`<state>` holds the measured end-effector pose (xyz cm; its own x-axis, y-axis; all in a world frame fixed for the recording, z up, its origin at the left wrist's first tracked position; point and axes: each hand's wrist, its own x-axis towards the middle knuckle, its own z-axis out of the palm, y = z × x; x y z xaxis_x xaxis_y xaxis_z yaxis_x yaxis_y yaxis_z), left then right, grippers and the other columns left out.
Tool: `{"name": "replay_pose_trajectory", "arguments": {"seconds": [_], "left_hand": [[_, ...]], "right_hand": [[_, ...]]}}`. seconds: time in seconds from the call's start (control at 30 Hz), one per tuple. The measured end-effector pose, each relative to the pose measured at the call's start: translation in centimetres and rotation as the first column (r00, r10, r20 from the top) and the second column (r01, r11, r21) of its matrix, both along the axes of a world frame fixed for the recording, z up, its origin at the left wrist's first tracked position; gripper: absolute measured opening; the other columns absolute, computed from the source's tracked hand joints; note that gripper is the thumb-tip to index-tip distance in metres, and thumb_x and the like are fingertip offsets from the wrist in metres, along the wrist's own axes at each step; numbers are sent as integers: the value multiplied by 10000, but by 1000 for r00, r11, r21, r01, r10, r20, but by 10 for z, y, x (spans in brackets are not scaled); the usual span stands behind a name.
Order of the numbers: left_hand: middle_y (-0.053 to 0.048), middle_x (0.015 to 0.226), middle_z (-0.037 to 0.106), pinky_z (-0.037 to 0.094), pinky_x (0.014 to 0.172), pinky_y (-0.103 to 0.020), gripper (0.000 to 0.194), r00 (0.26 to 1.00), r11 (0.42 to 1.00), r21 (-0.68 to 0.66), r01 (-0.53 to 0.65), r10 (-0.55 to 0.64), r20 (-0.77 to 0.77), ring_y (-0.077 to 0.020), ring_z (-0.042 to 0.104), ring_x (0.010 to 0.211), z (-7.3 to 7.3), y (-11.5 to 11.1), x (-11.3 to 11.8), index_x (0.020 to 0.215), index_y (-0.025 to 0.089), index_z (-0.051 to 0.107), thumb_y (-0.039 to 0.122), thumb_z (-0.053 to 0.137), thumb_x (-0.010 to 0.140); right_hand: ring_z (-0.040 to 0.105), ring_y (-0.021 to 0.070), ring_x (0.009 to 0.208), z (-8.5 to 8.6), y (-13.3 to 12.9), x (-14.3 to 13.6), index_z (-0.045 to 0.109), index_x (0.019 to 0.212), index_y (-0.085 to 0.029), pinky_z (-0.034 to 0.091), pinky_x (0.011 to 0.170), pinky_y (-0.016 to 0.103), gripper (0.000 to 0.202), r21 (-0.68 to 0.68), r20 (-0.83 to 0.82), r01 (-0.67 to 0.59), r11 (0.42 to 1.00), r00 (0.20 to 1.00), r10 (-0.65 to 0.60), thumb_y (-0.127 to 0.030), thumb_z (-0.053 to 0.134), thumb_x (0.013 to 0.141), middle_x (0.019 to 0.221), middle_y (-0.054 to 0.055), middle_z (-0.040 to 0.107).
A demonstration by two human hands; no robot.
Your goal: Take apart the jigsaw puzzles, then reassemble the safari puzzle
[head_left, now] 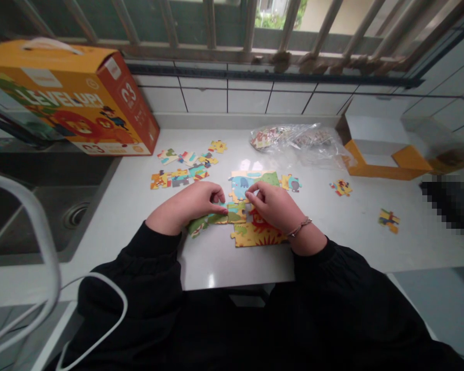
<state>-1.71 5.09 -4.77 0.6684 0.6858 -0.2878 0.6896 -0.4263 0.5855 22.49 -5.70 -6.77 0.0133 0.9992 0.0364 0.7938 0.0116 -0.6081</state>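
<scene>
A partly joined jigsaw puzzle lies on the white counter. Its upper section shows a blue elephant [240,186], and its lower section [242,235] is yellow with red. Between these sits a yellow-green puzzle piece [236,212]. My left hand [204,200] is curled at its left side, thumb tip down on the puzzle and fingers closed around a piece's edge. Green puzzle pieces [198,225] lie under that hand. My right hand [272,203] hovers over the puzzle's right part, thumb and forefinger pinched at the elephant's lower edge. It covers much of the red picture.
Loose puzzle pieces [180,178] lie at the back left, with others [292,183] to the right. A clear plastic bag [305,139] and an open orange box [386,167] stand behind. A large orange puzzle box [77,103] stands beside the sink [96,180]. A white cable [119,309] hangs at left.
</scene>
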Motion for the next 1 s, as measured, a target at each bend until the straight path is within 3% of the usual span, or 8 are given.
{"name": "replay_pose_trajectory", "arguments": {"seconds": [0.1,0.2,0.37,0.5,0.73,1.0], "left_hand": [[-9,792,703,378,649,-321,264,1000,1000,2,10,-10,-9,-192,588,717,2,-2,-2,881,208,758,406,905,790],[-24,846,716,409,682,-321,245,999,998,54,41,-41,-8,-203,617,762,6,-3,-2,922,202,772,384,895,813],[-56,1036,754,477,810,-332,362,980,977,122,176,-186,76,-232,666,915,6,-6,-2,1159,213,793,380,892,853],[-65,1135,752,501,930,-347,382,944,947,125,295,-309,114,-257,685,1051,1,-5,-2,1159,237,797,415,919,843],[-64,1128,712,504,954,-344,146,942,944,81,320,-326,74,-244,682,1047,8,-6,-6,988,234,812,320,837,873],[-61,1136,707,496,961,-338,115,943,947,54,318,-322,90,-236,666,1039,10,-5,-10,960,255,836,327,768,901]], "right_hand": [[644,202,699,4,1,9,736,1048,-220,407,690,332,148,17,11,93,995,996,-93,-317,634,1096,747,13,710],[650,207,736,7,-5,14,727,1025,-223,432,719,334,116,42,14,69,997,997,-70,-284,645,1079,775,19,709],[707,271,1051,12,-41,9,727,1083,-239,533,989,421,60,194,72,-216,957,976,206,-286,691,1070,1049,81,775],[690,331,1292,4,-75,-1,719,1269,-261,548,1134,528,279,190,123,-337,922,940,319,-368,798,1024,1344,121,763],[639,337,1463,-21,-97,3,683,1382,-273,513,1254,605,412,223,49,-296,929,955,292,-342,832,1004,1510,126,719],[657,325,1455,-26,-100,8,665,1434,-271,518,1265,608,482,240,-19,-241,940,967,253,-309,846,989,1491,139,728]]}}
